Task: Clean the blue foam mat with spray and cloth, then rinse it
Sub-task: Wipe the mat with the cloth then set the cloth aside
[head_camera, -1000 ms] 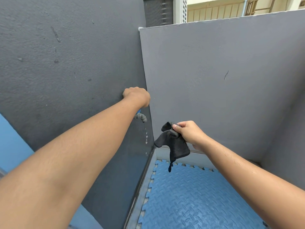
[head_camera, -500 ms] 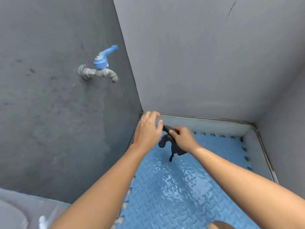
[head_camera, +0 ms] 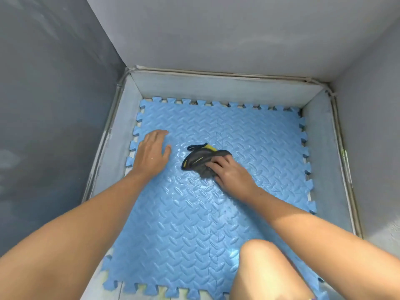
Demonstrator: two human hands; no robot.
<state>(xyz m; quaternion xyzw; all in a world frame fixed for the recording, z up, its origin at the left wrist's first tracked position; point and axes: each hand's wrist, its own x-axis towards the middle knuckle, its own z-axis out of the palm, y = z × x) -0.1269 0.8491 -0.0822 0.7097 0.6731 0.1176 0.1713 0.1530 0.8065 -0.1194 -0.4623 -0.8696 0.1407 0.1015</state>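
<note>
The blue foam mat (head_camera: 249, 135), with a ridged pattern and jigsaw edges, lies wet and glossy on the floor of a walled corner. A dark grey cloth (head_camera: 200, 160) with yellow trim sits bunched on the mat's middle. My right hand (head_camera: 230, 173) presses down on the cloth, fingers curled over it. Spread flat with its fingers apart, my left hand (head_camera: 151, 153) rests on the mat near its left edge, a short way left of the cloth. No spray bottle is in view.
Grey walls (head_camera: 216, 35) close in the far, left and right sides, with a pale raised curb (head_camera: 220, 88) around the mat. My bare knee (head_camera: 268, 269) is over the mat's near right part. The tap is out of view.
The view dropped from the wall tap to the floor. My left hand left the tap and came down flat onto the mat. My right hand lowered the cloth onto the wet mat.
</note>
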